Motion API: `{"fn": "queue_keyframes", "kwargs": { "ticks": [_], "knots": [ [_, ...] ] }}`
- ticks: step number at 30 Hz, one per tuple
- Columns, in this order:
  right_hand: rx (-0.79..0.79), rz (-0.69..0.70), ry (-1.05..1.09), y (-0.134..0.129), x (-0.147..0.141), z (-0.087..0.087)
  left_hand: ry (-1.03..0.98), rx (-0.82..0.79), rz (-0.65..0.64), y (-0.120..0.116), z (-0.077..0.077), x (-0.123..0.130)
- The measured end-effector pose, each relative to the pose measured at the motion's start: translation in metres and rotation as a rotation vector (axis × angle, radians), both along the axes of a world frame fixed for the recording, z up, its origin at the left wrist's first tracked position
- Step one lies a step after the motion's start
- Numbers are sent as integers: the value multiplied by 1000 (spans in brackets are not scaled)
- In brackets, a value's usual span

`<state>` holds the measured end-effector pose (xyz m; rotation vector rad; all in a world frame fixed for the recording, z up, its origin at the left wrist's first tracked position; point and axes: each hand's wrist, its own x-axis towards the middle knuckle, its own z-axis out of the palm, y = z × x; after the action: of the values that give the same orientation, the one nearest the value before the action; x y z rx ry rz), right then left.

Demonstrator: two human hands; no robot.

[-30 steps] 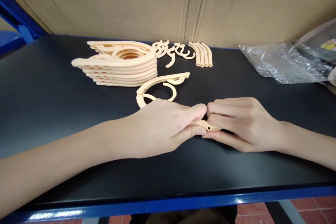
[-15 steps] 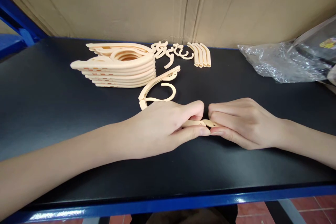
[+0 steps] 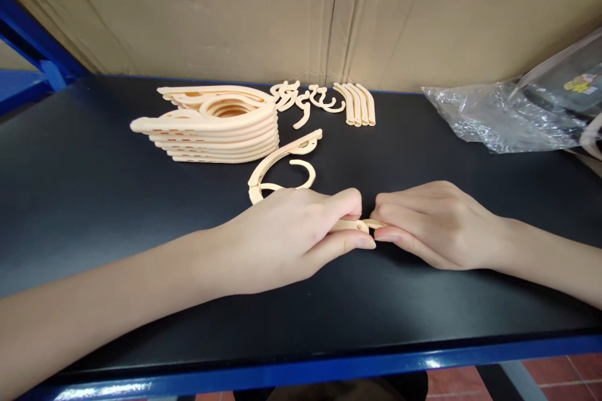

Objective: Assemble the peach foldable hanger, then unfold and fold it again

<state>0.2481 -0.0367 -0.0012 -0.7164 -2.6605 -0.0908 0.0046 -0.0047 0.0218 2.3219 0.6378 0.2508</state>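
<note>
My left hand (image 3: 291, 241) is closed on a cream plastic hanger arm (image 3: 348, 225), whose rounded end with a small hole shows past the fingers. Facing it, my right hand (image 3: 437, 225) pinches a slim curved hanger part (image 3: 374, 223) of the same colour, mostly covered by the fingers. The two pieces meet between my thumbs; whether they are joined I cannot tell. Just behind my left hand lies a folding hanger (image 3: 275, 160) with a curved hook, its near end hidden by the hand.
At the back left stands a stack of folded hangers (image 3: 216, 138). Loose hooks (image 3: 301, 106) and several hanger arms (image 3: 357, 103) lie beside it along the cardboard wall (image 3: 226, 19). Clear plastic bags (image 3: 512, 116) lie at the right. A blue rail (image 3: 329, 366) edges the black tabletop (image 3: 282, 326).
The view has tilted slightly. Between my fingers the pieces have shifted: the holed end of the arm now faces me more fully, with the curved part appearing slimmer against it.
</note>
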Motion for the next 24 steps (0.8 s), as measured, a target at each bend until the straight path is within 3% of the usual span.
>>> {"fn": "queue_keyframes", "kwargs": {
  "ticks": [5,9,17,24],
  "knots": [
    [219,0,-17,-2,-6,3,41,-93,25,-1,4,-1],
    [285,8,-23,-3,-7,3,51,-122,20,-3,6,-1],
    [228,5,-7,-1,-1,0,48,-119,31,-3,5,-3],
    [28,-6,70,1,3,-1,29,-9,42,-4,-1,-5]
  ]
}}
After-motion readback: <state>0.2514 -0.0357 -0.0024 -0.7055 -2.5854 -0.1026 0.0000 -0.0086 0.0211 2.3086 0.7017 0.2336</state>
